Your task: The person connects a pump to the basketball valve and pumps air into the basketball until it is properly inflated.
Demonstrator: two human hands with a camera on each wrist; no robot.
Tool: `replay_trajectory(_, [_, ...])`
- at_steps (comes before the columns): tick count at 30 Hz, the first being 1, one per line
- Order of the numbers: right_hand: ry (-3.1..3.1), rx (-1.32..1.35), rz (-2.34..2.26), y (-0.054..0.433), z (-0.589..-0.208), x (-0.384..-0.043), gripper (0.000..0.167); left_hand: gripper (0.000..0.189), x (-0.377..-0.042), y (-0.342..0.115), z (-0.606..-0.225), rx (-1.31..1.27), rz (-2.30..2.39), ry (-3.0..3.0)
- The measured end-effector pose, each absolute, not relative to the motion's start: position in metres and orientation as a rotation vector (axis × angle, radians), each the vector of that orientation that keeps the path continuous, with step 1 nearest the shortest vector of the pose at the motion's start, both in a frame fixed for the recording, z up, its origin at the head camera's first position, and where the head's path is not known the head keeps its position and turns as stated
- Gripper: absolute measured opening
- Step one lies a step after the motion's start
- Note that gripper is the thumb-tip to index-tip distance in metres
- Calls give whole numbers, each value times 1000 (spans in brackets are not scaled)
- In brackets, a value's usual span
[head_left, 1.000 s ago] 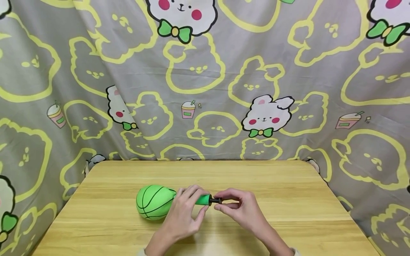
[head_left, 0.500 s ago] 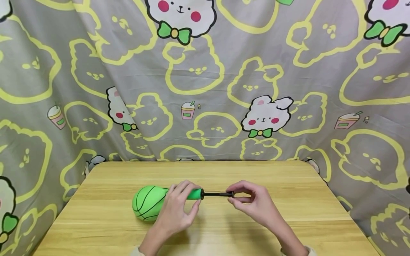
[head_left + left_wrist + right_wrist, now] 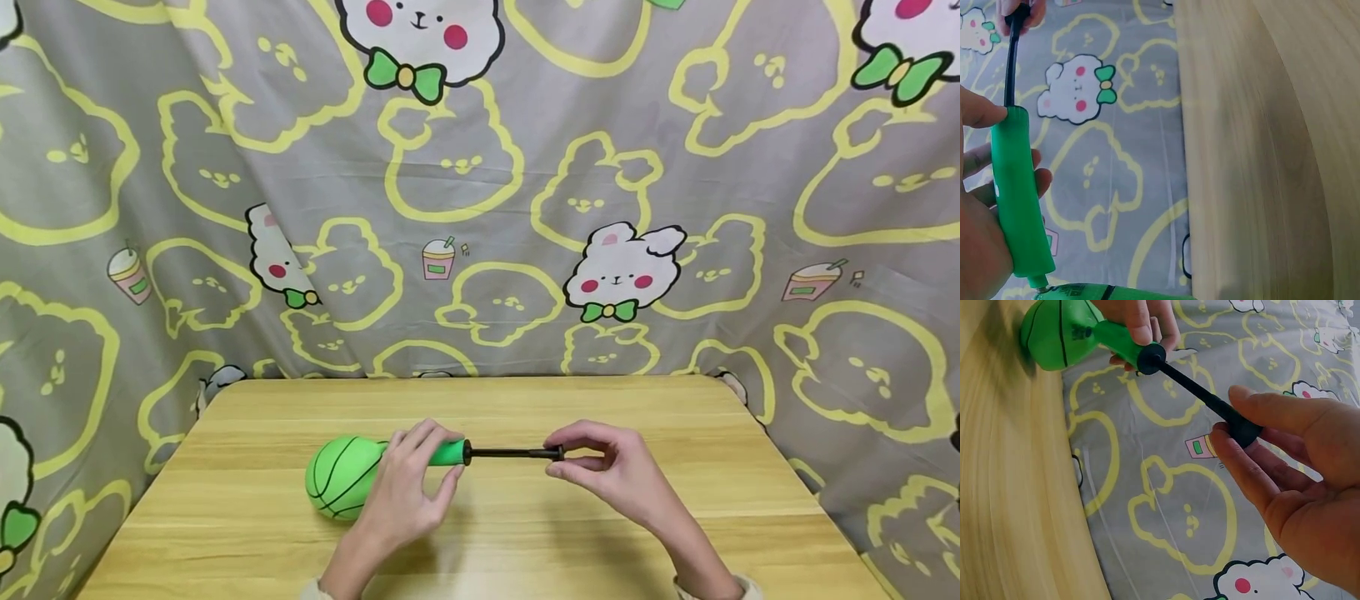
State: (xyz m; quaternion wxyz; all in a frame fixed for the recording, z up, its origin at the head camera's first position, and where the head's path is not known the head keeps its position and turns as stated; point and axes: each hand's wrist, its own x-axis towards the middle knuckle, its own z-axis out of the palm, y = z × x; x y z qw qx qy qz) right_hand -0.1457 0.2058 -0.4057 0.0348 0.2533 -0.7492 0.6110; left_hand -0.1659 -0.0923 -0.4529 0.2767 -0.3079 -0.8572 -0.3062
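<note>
My left hand [image 3: 408,487] grips the green barrel of a hand pump [image 3: 1019,194], fingers on one side and thumb on the other. The pump's nozzle end meets a green ball [image 3: 341,477] with black basketball lines, which looks drawn out toward the pump rather than round. From the barrel's black collar a thin black plunger rod [image 3: 513,453] stretches out long to the right. At its end, my right hand [image 3: 618,471] pinches the black knob [image 3: 1244,431] between thumb and fingers. In the head view the left hand covers the join of pump and ball.
A light wooden table [image 3: 600,546] lies under the hands and ball. Behind it and along both sides hangs a grey curtain [image 3: 480,233] printed with yellow outlines and white bunny faces.
My right hand has drawn the plunger out to the right, so the rod shows much longer. The left hand, pump barrel and ball have shifted a little to the left.
</note>
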Motion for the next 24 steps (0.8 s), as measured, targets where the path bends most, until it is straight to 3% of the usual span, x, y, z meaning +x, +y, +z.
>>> replay_trajectory(24, [-2244, 721, 1939, 174, -428, -146, 27, 33, -157, -73, -457, -902, -820, -2257])
